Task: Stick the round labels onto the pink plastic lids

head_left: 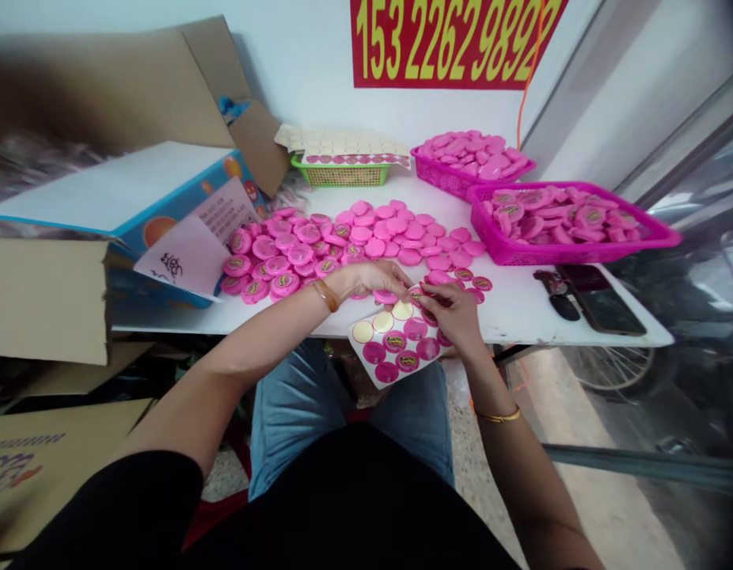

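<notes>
I read the right hand's fingers (431, 294) as pinched on the sticker sheet (396, 344), left hand's fingers (390, 275) together; three labels gone, many pink discs (390, 233) at twelve o'clock bare.

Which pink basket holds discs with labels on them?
The front basket, on the right: many of its pink discs show round labels, while the discs in the basket behind it look plain.

Count as found. Hands: left hand (366, 279) and right hand (455, 317), two in all. Magenta plastic baskets (571, 255) near the right rear corner of the tabletop (509, 309): two. Green plastic basket (343, 176) at rear edge: one. Sticker sheet (396, 348) at front edge: one. Phone (601, 299) at right edge: one. Loose round pink containers (396, 232): too many to count.
</notes>
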Demonstrator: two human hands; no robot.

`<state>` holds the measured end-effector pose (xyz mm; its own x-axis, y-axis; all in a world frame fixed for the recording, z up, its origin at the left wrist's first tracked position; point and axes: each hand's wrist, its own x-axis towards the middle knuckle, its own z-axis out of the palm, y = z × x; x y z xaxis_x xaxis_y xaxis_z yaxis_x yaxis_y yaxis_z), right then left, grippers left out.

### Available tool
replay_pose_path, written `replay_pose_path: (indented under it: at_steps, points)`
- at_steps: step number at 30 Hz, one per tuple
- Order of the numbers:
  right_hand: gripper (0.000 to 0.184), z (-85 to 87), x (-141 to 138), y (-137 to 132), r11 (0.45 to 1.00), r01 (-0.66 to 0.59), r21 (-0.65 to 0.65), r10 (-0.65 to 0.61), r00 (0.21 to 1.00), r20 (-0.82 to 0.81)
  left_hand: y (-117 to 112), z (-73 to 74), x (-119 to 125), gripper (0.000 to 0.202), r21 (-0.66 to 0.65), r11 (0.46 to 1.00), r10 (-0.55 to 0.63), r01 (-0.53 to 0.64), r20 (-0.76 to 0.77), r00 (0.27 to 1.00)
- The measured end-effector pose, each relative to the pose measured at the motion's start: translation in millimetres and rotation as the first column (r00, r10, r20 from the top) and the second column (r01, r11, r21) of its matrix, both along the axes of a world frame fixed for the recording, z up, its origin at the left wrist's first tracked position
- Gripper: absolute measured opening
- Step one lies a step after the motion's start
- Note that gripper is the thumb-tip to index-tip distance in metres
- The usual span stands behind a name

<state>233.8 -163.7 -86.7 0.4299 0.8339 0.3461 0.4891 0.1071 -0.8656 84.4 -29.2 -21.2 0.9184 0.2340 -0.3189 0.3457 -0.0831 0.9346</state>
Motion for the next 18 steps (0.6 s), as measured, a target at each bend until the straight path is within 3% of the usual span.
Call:
replay_pose_path:
  at_steps: [8,18]
  points:
    - [0.023,3.8,2,0,1.0,0.028,-0.014,-0.029,0.998,-0.049,7,-1.0,7,0.025,0.172,0.98,-0.108,0.1,0.038,0.993]
    - [0.017,6.8,-5,-3,0.988,0.138,0.074,-0.143,0.987,0.067,14,-5.2,7,0.026,0.197,0.973,-0.127,0.118,0.036,0.991]
